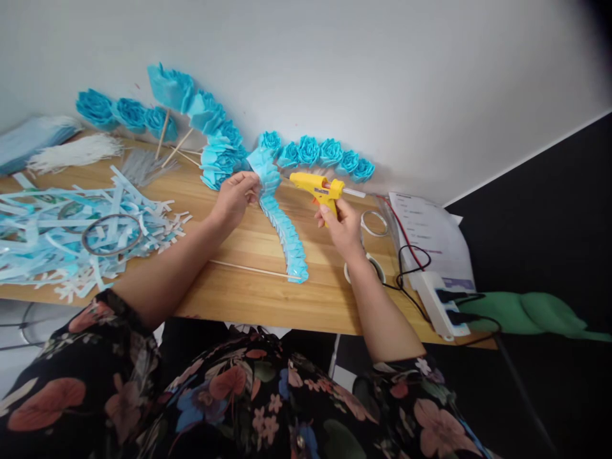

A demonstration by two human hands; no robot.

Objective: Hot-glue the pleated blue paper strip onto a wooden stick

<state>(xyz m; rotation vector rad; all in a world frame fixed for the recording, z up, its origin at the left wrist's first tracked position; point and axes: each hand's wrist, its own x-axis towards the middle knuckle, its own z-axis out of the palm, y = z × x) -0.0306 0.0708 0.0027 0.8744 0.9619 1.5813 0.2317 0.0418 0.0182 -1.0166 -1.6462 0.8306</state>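
Along the far edge of the worktop (325, 303), blue paper blooms (308, 151) look finished: a short row at the left, a fuller cluster right of it with wooden sticks (162, 135) showing beneath, and another row farther right. Nearer the middle, the pleated strip (283, 226) lies unrolled, curving from far to near, so I judge this piece to be only part made. My left grip (234, 199) is pinched together on the strip's far part. My right grip (346, 229) is wrapped round the handle of a yellow glue gun (312, 183), its nozzle pointing left toward the strip, near but apart from it. At the strip's near end a thin stick (248, 269) lies across the folds; whether it is glued there I cannot tell. Beside the rounded blooms, this one's shaping seems undone. Farther left, loose blue and white shreds (33, 220) cover the worktop.
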